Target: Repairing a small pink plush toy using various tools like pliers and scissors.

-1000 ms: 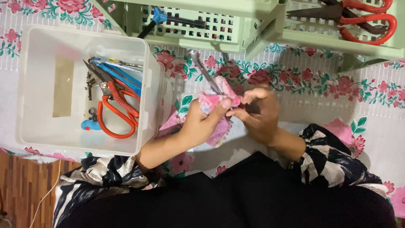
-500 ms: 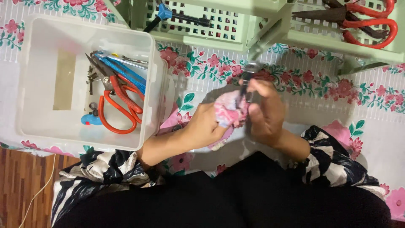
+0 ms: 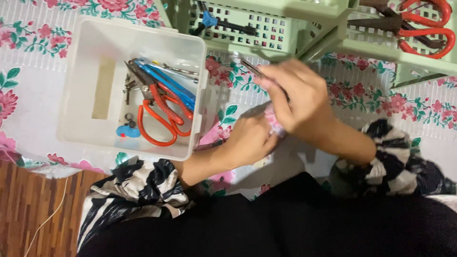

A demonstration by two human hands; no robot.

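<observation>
My right hand (image 3: 301,97) is closed around a thin metal tool (image 3: 248,64), whose tip sticks out up and to the left toward the green basket. My left hand (image 3: 251,139) lies just below it and grips a pink patterned cloth (image 3: 273,124), mostly hidden between the two hands. Both hands hover over the floral tablecloth (image 3: 366,93), right of the white plastic bin (image 3: 81,85). Black-and-white patterned sleeves cover both forearms.
The white bin holds orange-handled scissors (image 3: 154,121), blue-handled tools (image 3: 166,85), small screws and a blue piece. A green slotted basket (image 3: 266,31) stands at the back. Another green tray (image 3: 409,52) at the top right carries red-handled pliers (image 3: 419,26). Wooden floor (image 3: 33,209) shows lower left.
My right hand has moved up and left, bringing the metal tool away from the pink cloth. The cloth has become bunched and largely covered by my hands.
</observation>
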